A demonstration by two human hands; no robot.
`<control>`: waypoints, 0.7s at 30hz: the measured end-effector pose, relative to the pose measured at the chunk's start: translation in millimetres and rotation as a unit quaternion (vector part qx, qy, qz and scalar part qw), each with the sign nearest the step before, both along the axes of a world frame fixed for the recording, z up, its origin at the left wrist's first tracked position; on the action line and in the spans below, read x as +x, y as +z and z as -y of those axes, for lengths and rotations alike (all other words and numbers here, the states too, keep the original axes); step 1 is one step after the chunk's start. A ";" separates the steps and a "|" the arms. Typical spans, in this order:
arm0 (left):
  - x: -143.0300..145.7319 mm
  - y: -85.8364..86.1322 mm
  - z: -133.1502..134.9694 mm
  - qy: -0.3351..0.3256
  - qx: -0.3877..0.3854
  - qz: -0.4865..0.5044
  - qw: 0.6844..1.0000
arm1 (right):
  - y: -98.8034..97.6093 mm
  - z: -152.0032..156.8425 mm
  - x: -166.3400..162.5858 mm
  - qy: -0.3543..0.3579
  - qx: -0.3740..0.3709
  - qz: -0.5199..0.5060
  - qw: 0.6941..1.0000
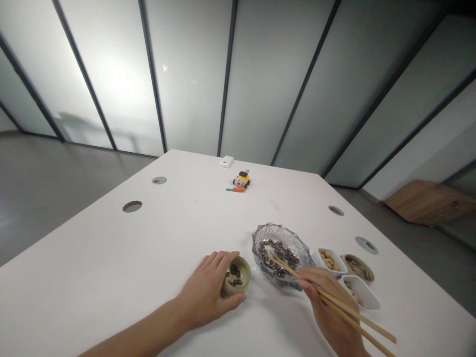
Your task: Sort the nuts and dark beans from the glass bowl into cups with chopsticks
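My left hand [210, 290] is wrapped round a small pale-green cup [243, 277] on the table, with several dark beans [234, 272] inside it. A pair of wooden chopsticks [347, 310] is gripped in my right hand [332, 302]. Their tips reach into a clear glass bowl [260, 260] with a scalloped rim, just right of the cup. Many shiny dark brown beans [286, 254] cover the bowl's bottom, and the chopstick tips are among them. Whether a bean is between the tips I cannot tell.
Right of the bowl stand a white dish [341, 267] of pale nuts, another white dish [368, 297] and a round bowl [370, 274] of striped seeds. Farther back on the white table [148, 258] lie a toy vehicle [242, 179], a toy carrot [238, 189] and a white box-like device [226, 161]. Round holes pierce the tabletop.
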State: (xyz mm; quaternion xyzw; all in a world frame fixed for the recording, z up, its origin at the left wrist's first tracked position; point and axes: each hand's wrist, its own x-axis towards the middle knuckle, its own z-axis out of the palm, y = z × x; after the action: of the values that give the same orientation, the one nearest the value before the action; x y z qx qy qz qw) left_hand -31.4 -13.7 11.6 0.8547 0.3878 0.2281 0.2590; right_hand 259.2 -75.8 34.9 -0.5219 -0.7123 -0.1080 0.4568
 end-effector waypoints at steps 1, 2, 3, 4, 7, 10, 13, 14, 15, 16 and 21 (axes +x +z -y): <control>0.0 -0.1 -0.1 0.000 0.002 0.000 1.000 | -1.4 -0.6 0.1 0.006 -0.003 -0.005 1.000; 0.0 -0.3 -0.1 0.001 0.005 0.000 1.000 | -2.7 -1.2 0.3 0.011 -0.008 -0.009 1.000; 0.0 -0.5 -0.1 0.002 0.007 0.001 1.000 | -3.9 -1.5 0.4 0.014 -0.013 -0.012 1.000; 0.0 -0.7 -0.1 0.003 0.009 0.002 1.000 | -5.0 -1.7 0.7 0.015 -0.018 -0.014 1.000; 0.1 -0.1 0.0 0.001 0.005 0.003 1.000 | -6.9 -1.1 2.1 0.013 -0.026 -0.014 0.999; 0.2 1.2 0.0 0.000 0.003 0.003 1.000 | -7.2 -0.6 3.3 0.011 -0.028 -0.012 0.999; 0.1 1.6 -0.1 0.000 0.003 0.001 1.000 | -6.5 -1.3 3.0 0.012 -0.024 -0.011 1.000; 0.1 1.4 -0.2 0.000 0.002 0.000 1.000 | -6.3 -1.9 2.5 0.014 -0.020 -0.010 1.000; 0.1 1.1 -0.2 0.000 0.002 -0.001 1.000 | -6.2 -2.5 1.9 0.015 -0.015 -0.007 1.000; 0.2 0.7 -0.2 -0.001 0.002 0.000 1.000 | -6.2 -3.0 1.3 0.016 -0.012 -0.006 1.000; 0.8 -0.1 0.0 0.001 0.003 -0.002 1.000 | -8.8 -3.4 -0.2 0.054 -0.019 -0.007 0.998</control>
State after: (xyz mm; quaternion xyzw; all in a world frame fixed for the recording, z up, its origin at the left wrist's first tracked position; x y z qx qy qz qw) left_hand -30.6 -13.7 11.5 0.8556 0.3882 0.2279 0.2557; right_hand 259.0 -72.5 26.1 -0.4918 -0.7382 -0.0665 0.4569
